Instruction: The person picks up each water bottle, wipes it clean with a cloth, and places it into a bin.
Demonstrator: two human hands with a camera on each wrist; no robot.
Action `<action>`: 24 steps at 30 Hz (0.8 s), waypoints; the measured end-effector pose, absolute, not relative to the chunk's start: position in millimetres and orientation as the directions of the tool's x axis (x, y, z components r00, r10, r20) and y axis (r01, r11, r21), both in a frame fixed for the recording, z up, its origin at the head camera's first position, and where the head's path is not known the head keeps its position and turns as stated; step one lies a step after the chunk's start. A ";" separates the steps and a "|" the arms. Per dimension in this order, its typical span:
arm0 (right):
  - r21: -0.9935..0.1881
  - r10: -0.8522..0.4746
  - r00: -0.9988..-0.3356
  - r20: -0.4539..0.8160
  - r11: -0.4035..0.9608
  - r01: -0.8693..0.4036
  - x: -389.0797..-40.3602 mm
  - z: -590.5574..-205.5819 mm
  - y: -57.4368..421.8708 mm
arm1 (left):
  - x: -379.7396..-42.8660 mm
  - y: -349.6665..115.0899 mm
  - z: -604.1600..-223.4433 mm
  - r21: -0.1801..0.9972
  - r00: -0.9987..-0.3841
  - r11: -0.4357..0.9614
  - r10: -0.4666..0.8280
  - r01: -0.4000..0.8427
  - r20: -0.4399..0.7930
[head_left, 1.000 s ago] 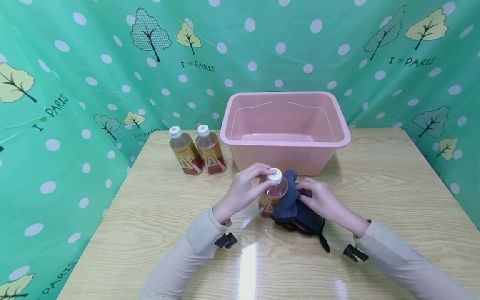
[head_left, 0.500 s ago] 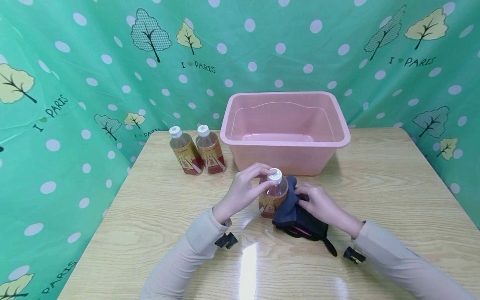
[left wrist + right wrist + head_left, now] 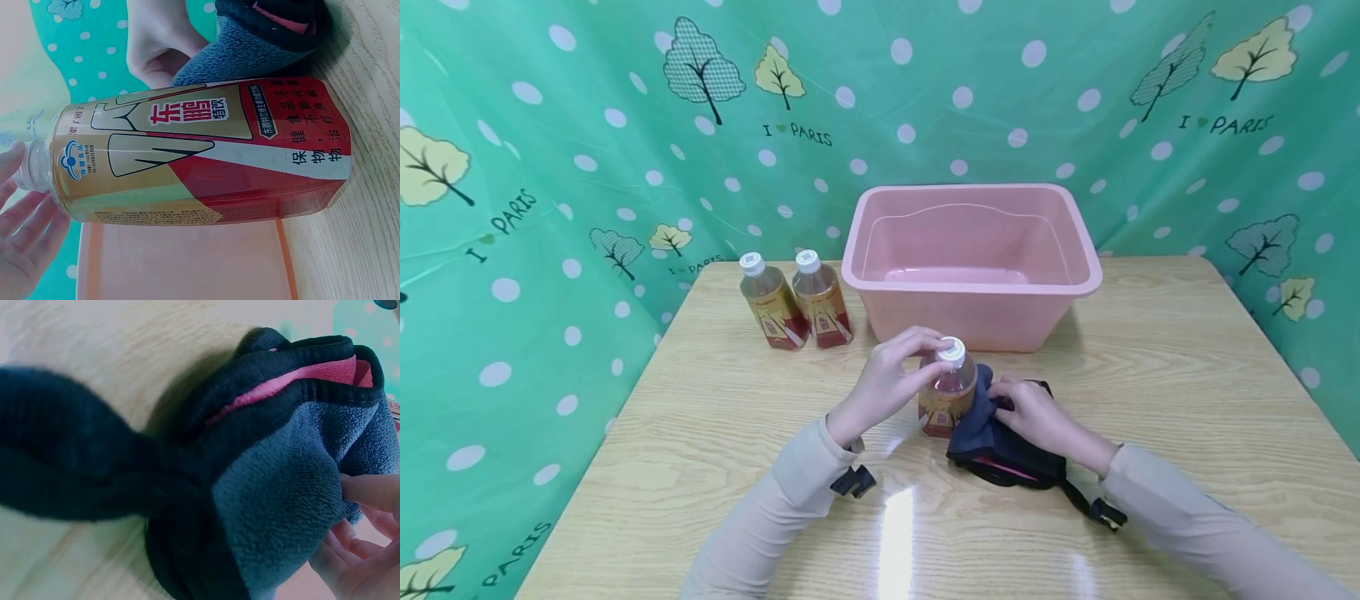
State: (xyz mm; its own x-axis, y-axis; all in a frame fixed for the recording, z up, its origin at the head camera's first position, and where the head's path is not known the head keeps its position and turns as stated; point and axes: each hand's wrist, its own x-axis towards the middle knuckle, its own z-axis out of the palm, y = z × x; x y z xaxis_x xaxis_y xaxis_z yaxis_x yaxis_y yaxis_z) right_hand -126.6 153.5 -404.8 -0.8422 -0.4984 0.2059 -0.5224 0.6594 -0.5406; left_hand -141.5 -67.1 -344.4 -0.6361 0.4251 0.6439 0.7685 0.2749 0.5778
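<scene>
A drink bottle (image 3: 945, 408) with a red and gold label and a white cap stands upright on the table. My left hand (image 3: 891, 375) pinches it by the cap, thumb and fingertips on either side; the left wrist view also shows the bottle (image 3: 200, 150) from close by. Against the bottle's right side lies a dark blue fleecy cloth (image 3: 281, 494) with black edging, a pink layer inside and a black loop. My right hand (image 3: 1037, 414) pinches the folded cloth between thumb and fingers. Part of the cloth is hidden beneath that hand.
Behind the hands stands a pink plastic tub (image 3: 970, 321), its inside visible. Two similar bottles, one at the left (image 3: 772, 308) and one beside it (image 3: 822, 307), stand left of the tub. A green patterned curtain (image 3: 880, 100) hangs behind the wooden table (image 3: 715, 467).
My right hand has slid down the bottle's side toward me, taking the cloth with it. The cloth's loop has swung to the right. My left hand and the bottle stay in place.
</scene>
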 end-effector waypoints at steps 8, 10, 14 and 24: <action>-0.515 -0.501 -0.835 0.226 0.666 -0.539 -126.2 -407.9 153.5 | -141.4 -66.7 -344.7 0.581 -0.643 0.284 0.424 0.763 0.637; -0.520 -0.499 -0.835 0.231 0.663 -0.539 -125.9 -406.9 153.5 | -141.3 -66.8 -344.5 0.582 -0.644 0.284 0.424 0.762 0.636; -0.543 -0.489 -0.838 0.241 0.648 -0.534 -124.8 -402.3 153.8 | -141.2 -66.8 -344.7 0.587 -0.646 0.279 0.426 0.760 0.634; -0.549 -0.465 -0.831 0.307 0.627 -0.553 -121.4 -381.8 153.9 | -141.2 -67.8 -345.9 0.601 -0.655 0.274 0.423 0.751 0.626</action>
State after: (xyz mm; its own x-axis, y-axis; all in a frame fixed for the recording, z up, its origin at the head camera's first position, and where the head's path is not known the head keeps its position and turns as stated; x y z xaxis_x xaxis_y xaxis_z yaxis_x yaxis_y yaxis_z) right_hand -121.4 153.9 -381.8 -0.8307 -0.4648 0.3065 -0.5532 0.6265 -0.5490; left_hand -141.2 -67.8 -345.9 -0.6552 0.4233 0.6258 0.7509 0.2738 0.6010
